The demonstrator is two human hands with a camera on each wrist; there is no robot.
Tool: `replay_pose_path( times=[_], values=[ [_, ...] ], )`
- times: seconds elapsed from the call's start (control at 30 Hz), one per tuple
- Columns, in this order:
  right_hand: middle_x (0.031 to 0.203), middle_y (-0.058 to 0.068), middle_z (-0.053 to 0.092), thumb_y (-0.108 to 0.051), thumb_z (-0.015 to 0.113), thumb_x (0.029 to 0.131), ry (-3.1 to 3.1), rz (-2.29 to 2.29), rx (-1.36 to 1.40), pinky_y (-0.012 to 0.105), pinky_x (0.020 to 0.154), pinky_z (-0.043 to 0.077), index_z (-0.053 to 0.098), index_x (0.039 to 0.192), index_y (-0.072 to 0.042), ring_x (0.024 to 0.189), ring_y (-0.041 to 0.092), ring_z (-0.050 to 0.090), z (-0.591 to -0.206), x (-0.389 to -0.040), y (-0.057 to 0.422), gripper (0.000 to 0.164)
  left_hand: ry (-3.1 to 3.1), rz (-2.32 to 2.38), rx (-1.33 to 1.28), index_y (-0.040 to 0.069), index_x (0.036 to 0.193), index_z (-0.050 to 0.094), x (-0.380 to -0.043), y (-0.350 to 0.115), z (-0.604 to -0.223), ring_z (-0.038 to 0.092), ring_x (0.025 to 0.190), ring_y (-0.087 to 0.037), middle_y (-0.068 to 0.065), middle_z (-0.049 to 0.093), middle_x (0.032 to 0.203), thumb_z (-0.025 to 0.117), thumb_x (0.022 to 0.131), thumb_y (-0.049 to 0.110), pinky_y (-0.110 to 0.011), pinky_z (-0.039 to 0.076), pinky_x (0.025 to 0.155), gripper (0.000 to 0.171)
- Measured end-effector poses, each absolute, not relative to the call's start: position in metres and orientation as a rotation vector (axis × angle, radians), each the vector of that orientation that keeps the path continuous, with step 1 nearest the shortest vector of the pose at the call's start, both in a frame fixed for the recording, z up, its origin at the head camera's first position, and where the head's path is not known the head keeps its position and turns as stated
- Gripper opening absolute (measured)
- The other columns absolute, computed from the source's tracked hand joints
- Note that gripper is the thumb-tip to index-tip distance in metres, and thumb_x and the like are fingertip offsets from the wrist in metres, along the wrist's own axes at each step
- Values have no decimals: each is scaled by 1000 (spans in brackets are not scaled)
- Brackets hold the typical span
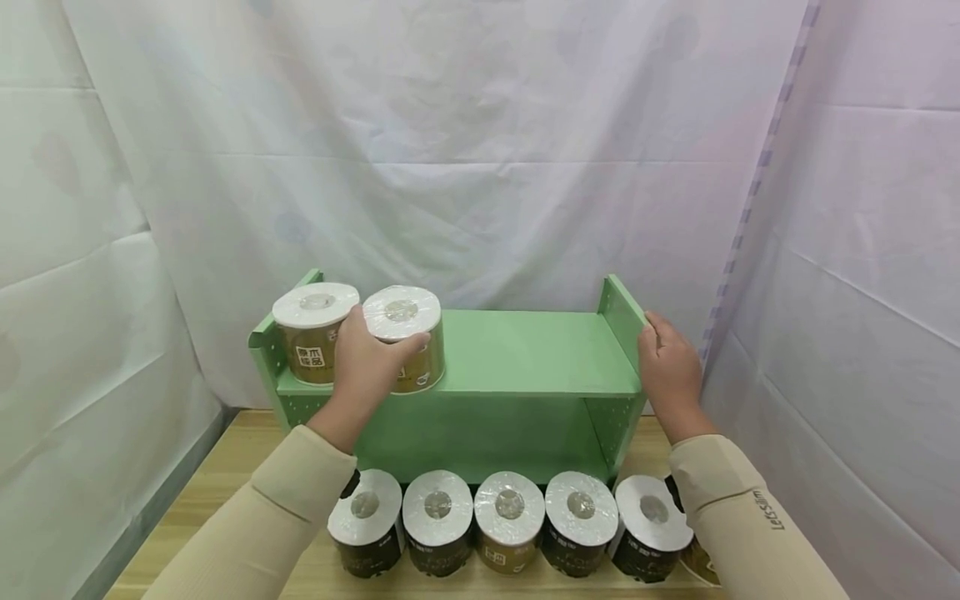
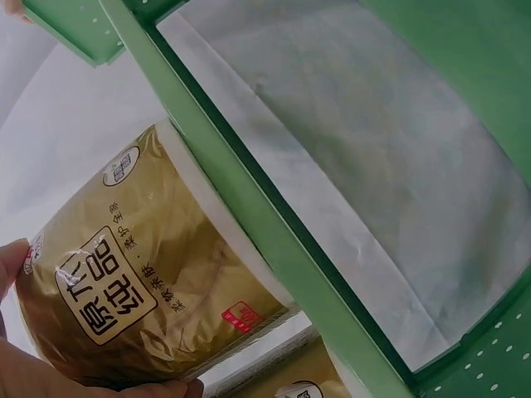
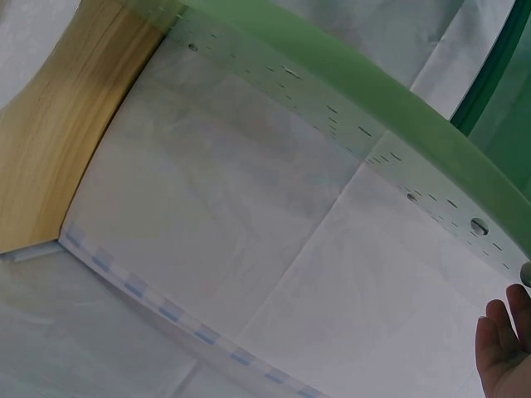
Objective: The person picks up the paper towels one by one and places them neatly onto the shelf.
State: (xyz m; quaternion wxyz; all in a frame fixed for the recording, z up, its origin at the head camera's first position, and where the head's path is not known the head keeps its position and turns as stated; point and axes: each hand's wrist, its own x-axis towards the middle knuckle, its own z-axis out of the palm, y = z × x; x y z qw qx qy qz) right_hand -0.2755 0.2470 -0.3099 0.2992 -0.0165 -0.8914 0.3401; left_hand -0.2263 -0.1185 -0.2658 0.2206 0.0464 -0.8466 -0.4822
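In the head view my left hand [image 1: 367, 358] grips a toilet paper roll [image 1: 423, 362] with gold wrapping, thumb across its front. The roll stands upright on the top board of a green two-tier shelf [image 1: 525, 350]. The left wrist view shows the gold label of this roll [image 2: 149, 274] and fingers [image 2: 50, 377] round its upper end. A second gold roll [image 1: 311, 346] stands at the shelf's left end, close beside the held one. My right hand [image 1: 671, 375] holds the upper edge of the shelf's right side panel [image 1: 626, 321]; its fingers [image 3: 498, 340] show along the panel's outer side.
In front of the shelf, a row of toilet paper rolls stands on the wooden table [image 1: 225, 467]: several with black wrapping, such as the left one [image 1: 367, 554], and a gold one [image 1: 510, 554] in the middle. Another gold roll [image 1: 701, 562] is partly behind my right sleeve. White cloth [image 1: 480, 167] hangs around.
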Motion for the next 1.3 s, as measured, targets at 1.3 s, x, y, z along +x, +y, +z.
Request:
replay_pose_path(
  times=[1.3],
  values=[
    [139,19,51,-35,26,102,-2370,915,-40,58,94,42,50,141,-6,117,41,54,-312,-276,242,54,-2400,-1392,169,-4,150,18,-236,-118,-259,39,133,-35,-23,39,144,77,79,35,-49,34,108,100]
  ],
)
